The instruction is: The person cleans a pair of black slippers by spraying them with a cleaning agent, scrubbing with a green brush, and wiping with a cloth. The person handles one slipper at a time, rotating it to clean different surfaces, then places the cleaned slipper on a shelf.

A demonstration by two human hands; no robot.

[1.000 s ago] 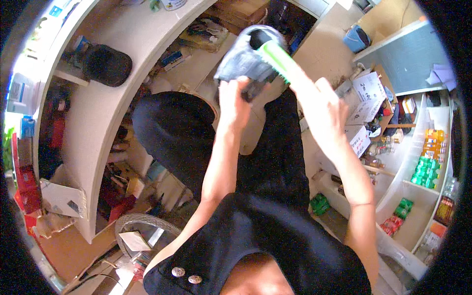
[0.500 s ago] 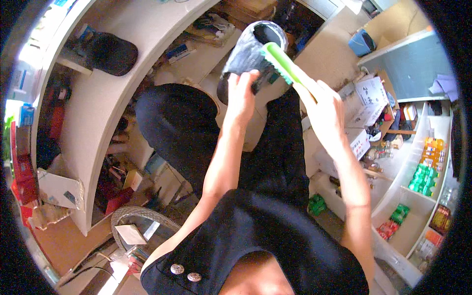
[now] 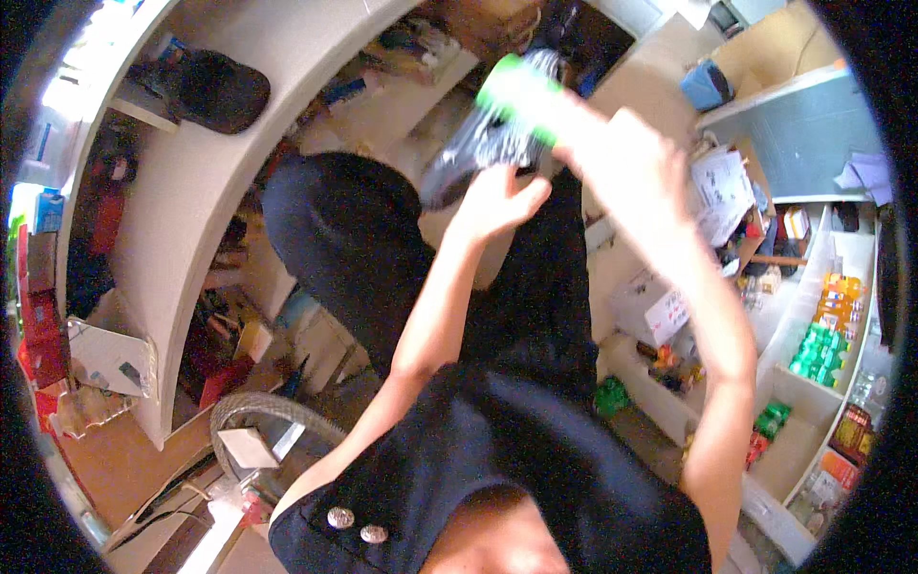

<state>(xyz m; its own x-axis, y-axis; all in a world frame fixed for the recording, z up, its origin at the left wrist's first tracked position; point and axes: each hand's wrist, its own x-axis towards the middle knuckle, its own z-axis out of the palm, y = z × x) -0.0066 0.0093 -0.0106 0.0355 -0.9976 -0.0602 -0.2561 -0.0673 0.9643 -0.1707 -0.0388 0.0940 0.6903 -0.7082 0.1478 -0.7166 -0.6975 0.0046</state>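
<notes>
A dark shoe with whitish streaks is held up over my knees. My left hand grips it from the near side, with the thumb stretched toward the right. In my right hand is a bright green scrub brush, smeared by motion. The brush lies over the upper part of the shoe and hides some of it; whether the bristles touch it I cannot tell. My fingers on the brush handle are blurred.
A long pale counter curves along the left, with a dark cushion-like object on it. Below stands a bicycle wheel. Shelves with orange bottles and green bottles line the right. Papers lie beside my right arm.
The shoe has turned, so its opening no longer faces up. My right hand and the brush have swung left across it, and the brush has rotated. My left hand has shifted slightly right.
</notes>
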